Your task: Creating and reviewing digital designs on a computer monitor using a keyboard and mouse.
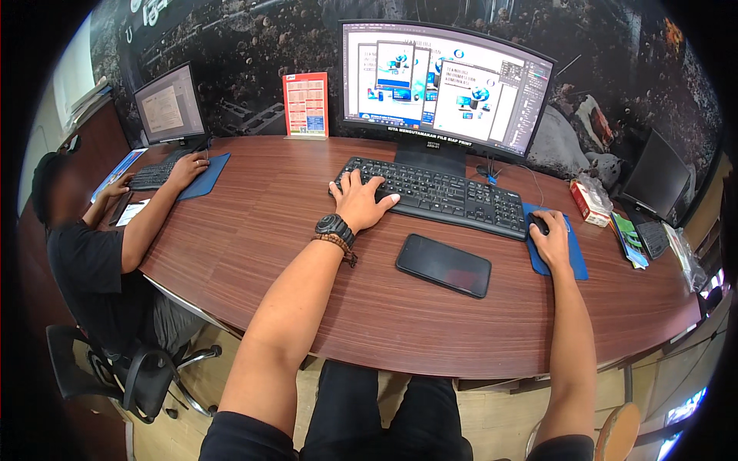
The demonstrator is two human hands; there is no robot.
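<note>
My left hand (359, 201) rests on the left end of a black keyboard (453, 198), its fingers spread over the keys and the thumb out to the right. A dark watch and a beaded bracelet circle that wrist. My right hand (551, 240) is wrapped round a black computer mouse (540, 224) on a blue mouse pad (578, 261), just right of the keyboard. Behind the keyboard stands a wide curved monitor (453, 88) showing several page layouts with pictures of devices. A black smartphone (444, 265) lies on the desk in front of the keyboard, between my forearms.
At the left a person (96, 253) sits typing at another keyboard, facing a second monitor (167, 105). A red and white calendar (306, 105) stands on the wooden desk (254, 253). A small box (590, 203) and another screen (652, 173) are at the right.
</note>
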